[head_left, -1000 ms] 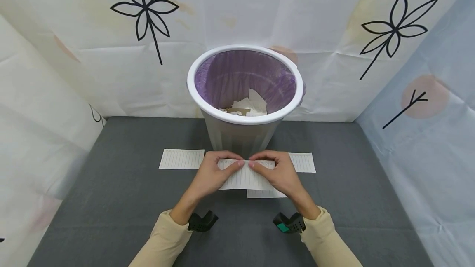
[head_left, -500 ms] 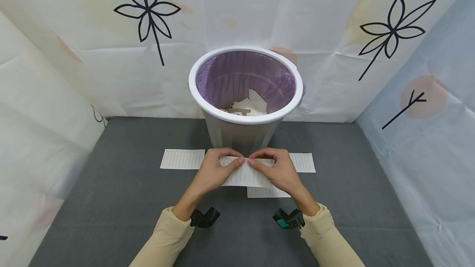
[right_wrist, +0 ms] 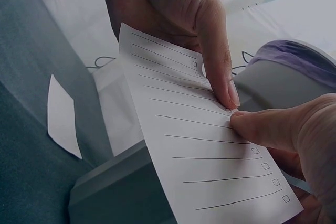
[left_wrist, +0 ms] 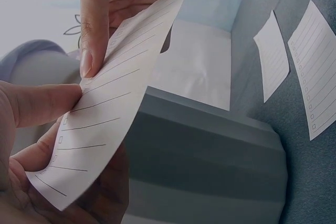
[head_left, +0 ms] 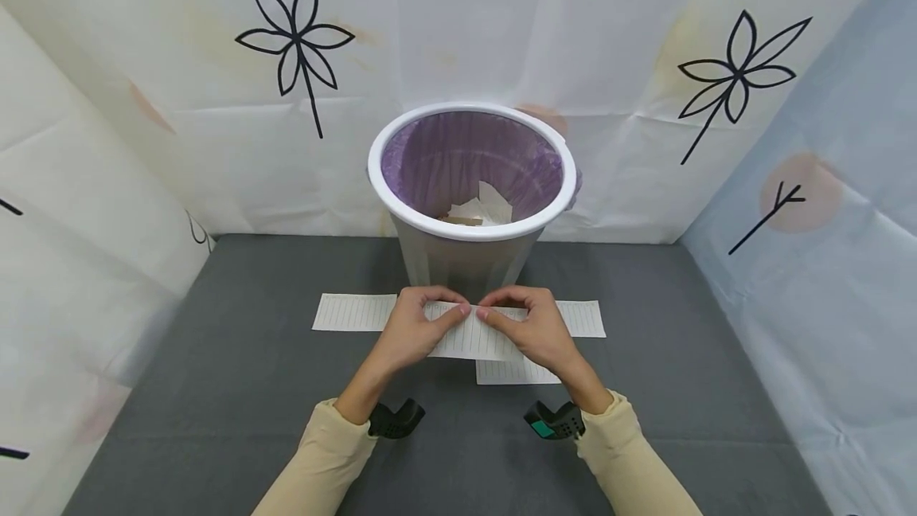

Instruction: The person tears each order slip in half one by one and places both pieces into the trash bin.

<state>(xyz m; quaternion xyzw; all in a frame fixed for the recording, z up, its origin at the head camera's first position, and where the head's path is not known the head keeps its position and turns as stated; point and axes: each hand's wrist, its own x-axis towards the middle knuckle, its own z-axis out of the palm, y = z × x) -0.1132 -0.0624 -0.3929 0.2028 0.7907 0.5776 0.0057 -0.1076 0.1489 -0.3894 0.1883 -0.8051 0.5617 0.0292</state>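
A lined paper slip with small checkboxes along one edge (head_left: pixel 473 338) is held up in front of the bin. My left hand (head_left: pixel 415 326) pinches its top edge between thumb and fingers, and my right hand (head_left: pixel 533 326) pinches the same edge close beside it. The thumbs lie on the near face with their tips almost together; the fingers go behind the paper (right_wrist: pixel 194 124). In the left wrist view the slip (left_wrist: pixel 105 103) bends slightly and looks whole. Other lined slips lie on the table: one to the left (head_left: pixel 354 313), one to the right (head_left: pixel 582 318), one below the hands (head_left: pixel 512 373).
A white-rimmed trash bin (head_left: pixel 473 232) with a purple liner (head_left: pixel 473 142) stands just beyond the hands, with paper scraps (head_left: pixel 494 201) inside. The dark grey table (head_left: pixel 236 388) meets white fabric walls (head_left: pixel 344 181) at the back and sides.
The held slip and both hands have risen slightly away from the slip lying below, with the grip unchanged. The head view has tilted up a little.
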